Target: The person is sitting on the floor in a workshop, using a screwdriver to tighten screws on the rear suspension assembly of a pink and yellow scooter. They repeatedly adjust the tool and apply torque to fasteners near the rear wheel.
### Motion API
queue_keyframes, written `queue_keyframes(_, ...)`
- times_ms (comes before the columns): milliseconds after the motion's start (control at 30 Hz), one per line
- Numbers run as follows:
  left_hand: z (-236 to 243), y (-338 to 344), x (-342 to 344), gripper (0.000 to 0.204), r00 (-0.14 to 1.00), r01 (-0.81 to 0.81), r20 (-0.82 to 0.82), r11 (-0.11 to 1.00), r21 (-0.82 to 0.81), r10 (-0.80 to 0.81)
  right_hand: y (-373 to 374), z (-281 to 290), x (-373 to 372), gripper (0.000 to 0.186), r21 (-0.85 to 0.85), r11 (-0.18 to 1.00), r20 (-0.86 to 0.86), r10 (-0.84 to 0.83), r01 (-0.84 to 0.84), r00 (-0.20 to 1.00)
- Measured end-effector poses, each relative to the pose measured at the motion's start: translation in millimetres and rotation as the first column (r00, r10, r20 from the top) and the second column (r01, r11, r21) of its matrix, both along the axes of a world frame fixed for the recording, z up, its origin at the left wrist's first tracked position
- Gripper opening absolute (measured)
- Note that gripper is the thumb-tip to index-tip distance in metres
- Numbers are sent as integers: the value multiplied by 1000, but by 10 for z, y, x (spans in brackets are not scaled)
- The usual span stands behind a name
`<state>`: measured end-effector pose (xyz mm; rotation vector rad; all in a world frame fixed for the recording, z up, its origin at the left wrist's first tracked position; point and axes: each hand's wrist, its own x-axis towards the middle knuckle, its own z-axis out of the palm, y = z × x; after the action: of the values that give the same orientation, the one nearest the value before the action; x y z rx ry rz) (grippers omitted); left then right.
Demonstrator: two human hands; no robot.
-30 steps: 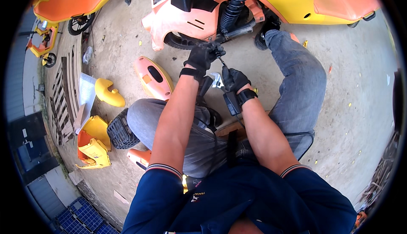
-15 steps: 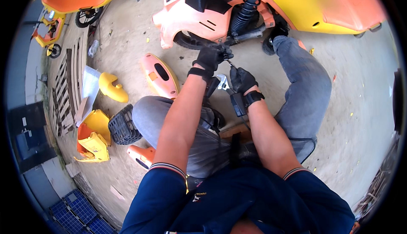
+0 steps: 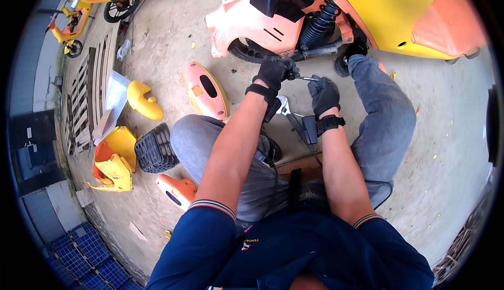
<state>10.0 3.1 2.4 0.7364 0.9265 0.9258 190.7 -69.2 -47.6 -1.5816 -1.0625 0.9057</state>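
Slim metal tool (image 3: 306, 79) lies horizontal at upper centre, just under the scooter's rear wheel (image 3: 252, 52). Left hand (image 3: 275, 73) fisted on its left end; right hand (image 3: 324, 93) loosely curled, touching its right end.

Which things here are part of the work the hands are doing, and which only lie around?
In use: left hand, right hand, thin metal tool, scooter.
Lying about: pink panel, yellow cover, wrench, pallet.
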Motion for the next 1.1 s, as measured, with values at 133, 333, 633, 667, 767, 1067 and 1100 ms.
queue_keyframes(133,-419,76,-125,6,975,96,-219,951,294,-31,230,896,-201,19,75,973,-306,-184,217,934)
queue_keyframes(333,-152,43,106,9,991,-43,130,996,78,33,129,1406,-931,21,489,749,620,61,-447,782)
queue_keyframes(633,-397,82,-80,19,980,174,-165,893,415,-114,214,1270,-137,15,211,954,-251,-158,213,955)
queue_keyframes(667,-400,64,-100,21,980,171,-171,880,443,-105,207,1261,-25,14,-83,968,-507,-247,238,826)
queue_keyframes(767,-420,63,-139,21,987,145,-114,921,362,-111,120,670,72,15,-374,901,-760,-434,220,484)
queue_keyframes(1067,-260,34,-170,29,986,164,-14,955,245,-166,-334,485,-147,40,-385,897,368,363,-215,856)
queue_keyframes(1100,-263,33,-173,29,986,164,-14,956,245,-165,-353,474,-151,42,-397,890,358,374,-223,855)
